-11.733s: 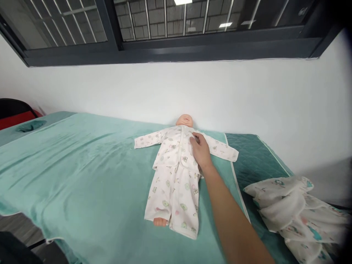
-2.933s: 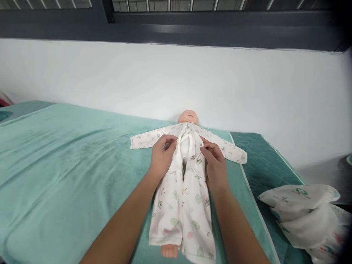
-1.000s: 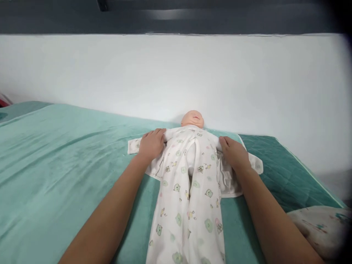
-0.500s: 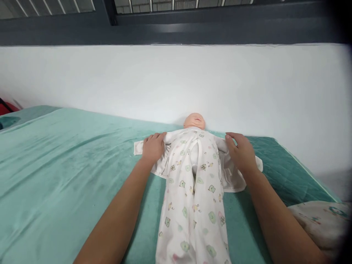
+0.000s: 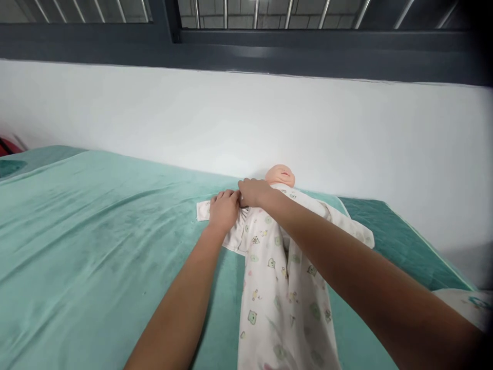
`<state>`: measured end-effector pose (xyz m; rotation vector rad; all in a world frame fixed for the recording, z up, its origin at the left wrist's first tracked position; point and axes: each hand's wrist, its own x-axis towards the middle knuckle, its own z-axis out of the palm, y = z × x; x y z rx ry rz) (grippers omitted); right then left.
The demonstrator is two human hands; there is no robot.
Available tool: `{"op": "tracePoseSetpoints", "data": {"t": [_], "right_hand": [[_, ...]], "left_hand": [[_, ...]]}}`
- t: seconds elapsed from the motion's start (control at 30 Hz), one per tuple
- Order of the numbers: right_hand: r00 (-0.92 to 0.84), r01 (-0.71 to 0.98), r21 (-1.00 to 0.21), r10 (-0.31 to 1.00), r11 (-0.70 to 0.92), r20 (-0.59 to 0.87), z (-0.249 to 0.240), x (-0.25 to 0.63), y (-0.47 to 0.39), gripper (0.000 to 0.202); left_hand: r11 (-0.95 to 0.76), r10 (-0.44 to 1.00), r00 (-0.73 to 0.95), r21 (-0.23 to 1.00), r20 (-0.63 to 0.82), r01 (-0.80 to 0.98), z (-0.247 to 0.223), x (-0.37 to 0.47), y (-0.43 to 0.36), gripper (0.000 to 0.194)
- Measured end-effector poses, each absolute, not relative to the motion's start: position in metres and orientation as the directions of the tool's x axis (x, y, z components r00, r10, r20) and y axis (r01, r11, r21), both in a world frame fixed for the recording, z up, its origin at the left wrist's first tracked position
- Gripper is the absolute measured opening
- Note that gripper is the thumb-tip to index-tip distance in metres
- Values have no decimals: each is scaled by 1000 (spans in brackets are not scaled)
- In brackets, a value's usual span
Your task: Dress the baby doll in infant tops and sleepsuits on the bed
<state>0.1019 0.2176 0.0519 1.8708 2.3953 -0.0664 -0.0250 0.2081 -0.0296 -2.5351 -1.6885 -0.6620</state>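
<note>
A baby doll lies on its back, its head by the wall. Under a pair of long white printed baby trousers spread over its body is a white baby shirt with both sleeves stretched out sideways. My left hand is closed over the sleeve on the left, whose cuff sticks out past it. Fingers bent, my right hand reaches across the doll's chest and grips the same sleeve near the shoulder. What lies under the fingertips is hidden.
The doll lies on a green sheet with a darker quilted part on the right. Behind stands a white wall below a dark barred window frame. A white printed cloth sits at the lower right.
My right hand has left the sleeve on the right and crossed over the doll to the left sleeve, next to my left hand. My left hand stays on its sleeve. The view shifts slightly.
</note>
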Motion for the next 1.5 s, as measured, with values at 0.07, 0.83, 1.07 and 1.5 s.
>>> {"op": "tracePoseSetpoints", "data": {"t": [0.07, 0.83, 1.07, 1.5], "right_hand": [[-233, 970, 39, 961, 241, -152, 49, 102, 224, 54], [-193, 980, -50, 981, 195, 30, 80, 187, 188, 36], [-219, 976, -8, 972, 219, -82, 68, 150, 198, 41], [-2, 946, -315, 975, 74, 222, 46, 208, 155, 45]], "left_hand": [[-412, 878, 323, 214, 354, 886, -29, -25, 209, 39], [-260, 933, 52, 566, 357, 782, -36, -37, 208, 57], [-308, 827, 152, 211, 541, 928, -25, -23, 201, 60], [-398, 817, 296, 112, 495, 911, -32, -23, 204, 43]]}}
